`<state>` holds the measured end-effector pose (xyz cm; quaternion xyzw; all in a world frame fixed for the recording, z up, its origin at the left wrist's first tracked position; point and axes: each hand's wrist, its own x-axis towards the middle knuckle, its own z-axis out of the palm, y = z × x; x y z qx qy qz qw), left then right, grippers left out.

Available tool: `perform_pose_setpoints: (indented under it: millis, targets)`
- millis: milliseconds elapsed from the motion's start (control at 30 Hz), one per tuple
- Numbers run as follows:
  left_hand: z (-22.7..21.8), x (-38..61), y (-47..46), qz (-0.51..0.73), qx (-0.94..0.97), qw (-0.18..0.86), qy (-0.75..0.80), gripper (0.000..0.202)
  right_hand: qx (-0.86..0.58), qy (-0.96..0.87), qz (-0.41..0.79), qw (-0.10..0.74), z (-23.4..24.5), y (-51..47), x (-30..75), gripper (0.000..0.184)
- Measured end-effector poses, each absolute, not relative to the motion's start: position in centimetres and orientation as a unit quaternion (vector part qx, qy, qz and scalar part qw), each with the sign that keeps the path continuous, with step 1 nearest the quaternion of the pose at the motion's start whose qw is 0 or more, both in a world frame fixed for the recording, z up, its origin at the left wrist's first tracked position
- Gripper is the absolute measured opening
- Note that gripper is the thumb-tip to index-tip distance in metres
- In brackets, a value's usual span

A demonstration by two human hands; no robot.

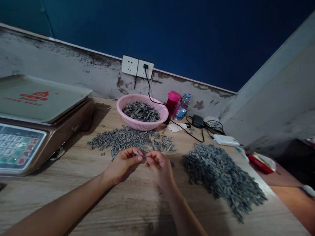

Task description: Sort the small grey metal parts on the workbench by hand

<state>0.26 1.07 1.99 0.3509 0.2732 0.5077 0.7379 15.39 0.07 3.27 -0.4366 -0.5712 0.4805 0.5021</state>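
My left hand (125,163) pinches a small grey strip (137,153) between thumb and forefinger. Close beside it, my right hand (158,166) has its fingertips pinched at the right end of the same piece; the contact is too small to make out fully. Just beyond both hands lies a spread heap of small grey pieces (124,139), with some longer curled strips (161,142) at its right side. Behind that stands a pink plastic basket (120,113) holding many dark grey strips (142,111). Right of my right hand is a larger pile of grey pieces (223,173).
A weighing scale (66,126) takes up the left of the wooden table (93,206). Along the wall stand a pink-lidded cup (172,102) and a water bottle (183,107). Black cables, an adapter (198,121) and a white device (226,140) lie at the back right.
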Motion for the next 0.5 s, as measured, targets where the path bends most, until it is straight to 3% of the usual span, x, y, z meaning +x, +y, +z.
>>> perform_pose_setpoints:
  millis: [200,500]
  targets:
    - [2.6,-0.1,1.2,0.480,0.330,0.774,0.246,0.015,-0.427,-0.591,0.482,0.485,3.3,0.2,16.0,0.012]
    - [1.2,0.4,1.1,0.495,0.465,0.667,0.308,0.025,-0.453,-0.625,0.415,0.481,3.4,0.6,16.5,0.005]
